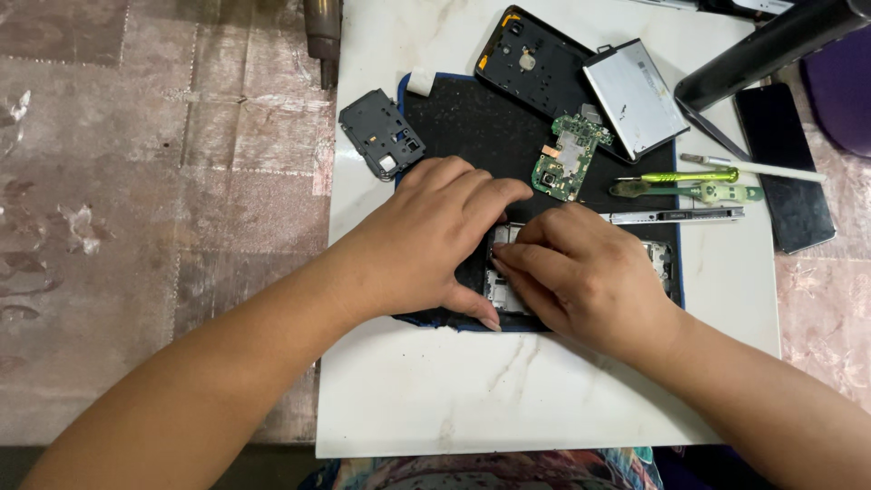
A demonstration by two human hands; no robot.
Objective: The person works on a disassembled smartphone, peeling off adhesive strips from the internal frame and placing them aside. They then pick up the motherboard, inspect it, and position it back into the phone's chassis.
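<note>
Your left hand (426, 240) lies curled over the opened phone body (504, 289), thumb pressed at its near edge, fingers arched across its far side. Your right hand (581, 272) meets it from the other side, fingertips pinched narrow on the phone's inner parts; whether they hold anything small cannot be told. The phone body lies on the black work mat (463, 122), directly beneath both hands and mostly hidden by them. Beyond your right hand lies a green circuit board (567, 159), with a black rear cover (531, 63) and a silver battery (635, 95) farther off. Just past your right hand's knuckles lie a metal tool (676, 216) and green-handled screwdrivers (689, 181). Beyond your left hand lies a dark plastic frame piece (381, 134) on the white desk (454, 390).
</note>
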